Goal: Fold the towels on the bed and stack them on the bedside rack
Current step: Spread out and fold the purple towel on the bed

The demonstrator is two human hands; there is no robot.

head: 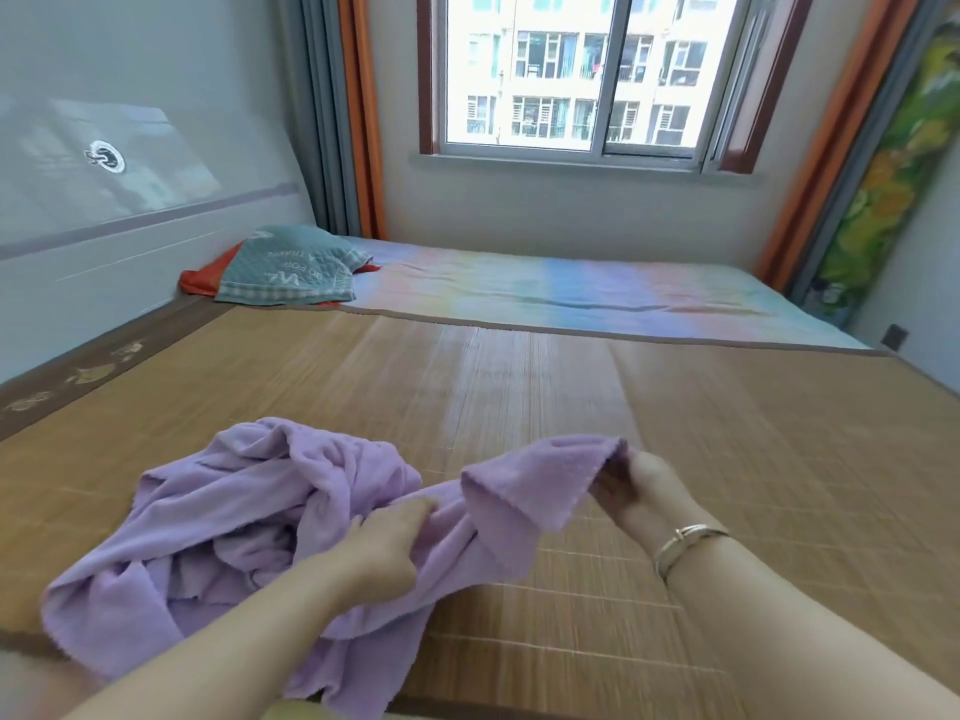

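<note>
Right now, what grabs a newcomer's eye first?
The crumpled purple towel on the bamboo mat, near bottom left, gripped by the left hand and pulled out by the right hand. Beyond it, the bright window and a teal pillow by the headboard.

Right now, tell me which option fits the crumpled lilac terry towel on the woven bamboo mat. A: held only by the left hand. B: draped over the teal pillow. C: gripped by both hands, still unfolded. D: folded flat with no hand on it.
C: the left hand bunches the middle of the crumpled lilac terry towel while the right hand pinches one end of it.
</note>
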